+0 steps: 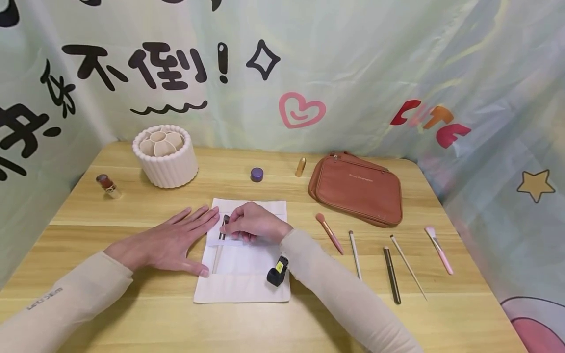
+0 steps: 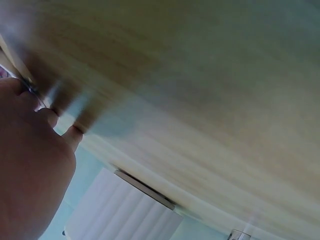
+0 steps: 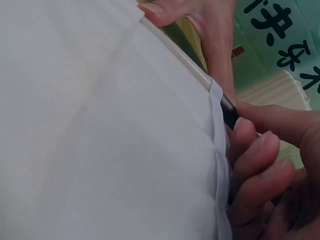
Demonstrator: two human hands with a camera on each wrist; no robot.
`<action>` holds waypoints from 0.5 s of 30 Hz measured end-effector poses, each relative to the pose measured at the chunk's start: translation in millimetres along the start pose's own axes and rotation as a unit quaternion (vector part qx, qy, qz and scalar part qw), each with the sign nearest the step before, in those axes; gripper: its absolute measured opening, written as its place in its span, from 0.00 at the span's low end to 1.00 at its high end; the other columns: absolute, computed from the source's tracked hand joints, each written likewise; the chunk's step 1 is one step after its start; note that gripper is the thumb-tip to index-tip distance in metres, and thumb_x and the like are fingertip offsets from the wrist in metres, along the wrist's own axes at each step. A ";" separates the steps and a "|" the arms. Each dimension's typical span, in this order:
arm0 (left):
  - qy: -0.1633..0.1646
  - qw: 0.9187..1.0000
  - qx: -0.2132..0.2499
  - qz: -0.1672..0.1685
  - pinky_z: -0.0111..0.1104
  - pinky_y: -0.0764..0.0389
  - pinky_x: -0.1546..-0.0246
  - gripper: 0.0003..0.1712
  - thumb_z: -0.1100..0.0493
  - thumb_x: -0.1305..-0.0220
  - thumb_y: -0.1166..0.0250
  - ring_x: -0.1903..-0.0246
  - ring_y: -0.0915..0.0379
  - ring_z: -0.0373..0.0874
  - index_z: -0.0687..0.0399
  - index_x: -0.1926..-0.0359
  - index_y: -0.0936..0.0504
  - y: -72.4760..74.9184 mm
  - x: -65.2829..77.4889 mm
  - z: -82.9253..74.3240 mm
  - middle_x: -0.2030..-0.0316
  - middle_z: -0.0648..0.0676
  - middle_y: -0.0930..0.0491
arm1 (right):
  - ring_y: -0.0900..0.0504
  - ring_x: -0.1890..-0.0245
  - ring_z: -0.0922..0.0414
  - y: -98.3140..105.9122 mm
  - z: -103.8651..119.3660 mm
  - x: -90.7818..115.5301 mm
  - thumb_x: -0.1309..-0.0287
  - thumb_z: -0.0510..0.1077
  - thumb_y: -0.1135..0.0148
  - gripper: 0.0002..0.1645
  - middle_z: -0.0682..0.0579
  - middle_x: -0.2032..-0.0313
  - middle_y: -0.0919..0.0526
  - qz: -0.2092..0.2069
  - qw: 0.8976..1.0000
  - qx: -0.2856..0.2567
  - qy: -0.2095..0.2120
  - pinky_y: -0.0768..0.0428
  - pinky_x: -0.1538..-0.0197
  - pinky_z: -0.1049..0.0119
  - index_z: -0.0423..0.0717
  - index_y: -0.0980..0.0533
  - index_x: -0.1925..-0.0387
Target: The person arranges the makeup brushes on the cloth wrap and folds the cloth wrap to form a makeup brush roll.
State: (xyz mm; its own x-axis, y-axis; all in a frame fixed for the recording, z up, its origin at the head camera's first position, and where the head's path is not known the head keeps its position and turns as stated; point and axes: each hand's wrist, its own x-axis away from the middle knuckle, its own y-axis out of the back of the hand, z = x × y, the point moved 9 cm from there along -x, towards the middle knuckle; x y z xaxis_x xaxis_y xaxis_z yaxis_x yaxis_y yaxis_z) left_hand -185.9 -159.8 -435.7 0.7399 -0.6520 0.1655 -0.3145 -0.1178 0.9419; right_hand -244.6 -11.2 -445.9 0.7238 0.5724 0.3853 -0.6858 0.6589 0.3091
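Note:
A white cloth brush roll [image 1: 243, 290] lies flat in the middle of the table. Along its left side runs a makeup brush [image 1: 222, 236] with a pale handle, tucked under the cloth band, its dark end towards the back. My right hand [image 1: 258, 221] pinches this brush near the dark end [image 3: 229, 113], just beyond the band's edge in the right wrist view. Spread beside the roll, my left hand [image 1: 169, 243] rests with straight fingers; its fingertips and thumb touch the left edge of the cloth.
Several brushes, including a pink-handled brush [image 1: 439, 251] and a dark brush [image 1: 392, 275], lie at right. Behind them is a brown case [image 1: 359, 189]. A white ribbed holder [image 1: 166, 164], lipstick [image 1: 108, 186], purple lid [image 1: 257, 174] and gold cap [image 1: 300, 167] stand towards the back.

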 end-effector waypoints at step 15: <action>0.006 1.000 0.009 0.006 0.64 0.55 0.16 0.73 0.14 0.39 0.38 0.12 0.59 0.63 0.59 0.12 0.49 0.9 0.9 -0.5 0.11 0.58 0.55 | 0.32 0.88 0.63 0.0 0.3 -8.7 0.23 0.48 0.32 0.07 0.56 0.78 0.19 -0.073 0.997 0.016 -0.011 0.36 0.85 0.72 0.51 0.16 0.54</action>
State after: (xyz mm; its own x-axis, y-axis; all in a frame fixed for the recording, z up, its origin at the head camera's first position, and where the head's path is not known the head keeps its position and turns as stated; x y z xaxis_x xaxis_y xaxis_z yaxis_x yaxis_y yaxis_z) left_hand -185.2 -160.2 -434.5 0.7432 -0.6444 0.1801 -0.3342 -0.1242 0.9343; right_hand -250.9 -16.3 -449.0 0.8143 0.4609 0.3527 -0.5758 0.7178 0.3914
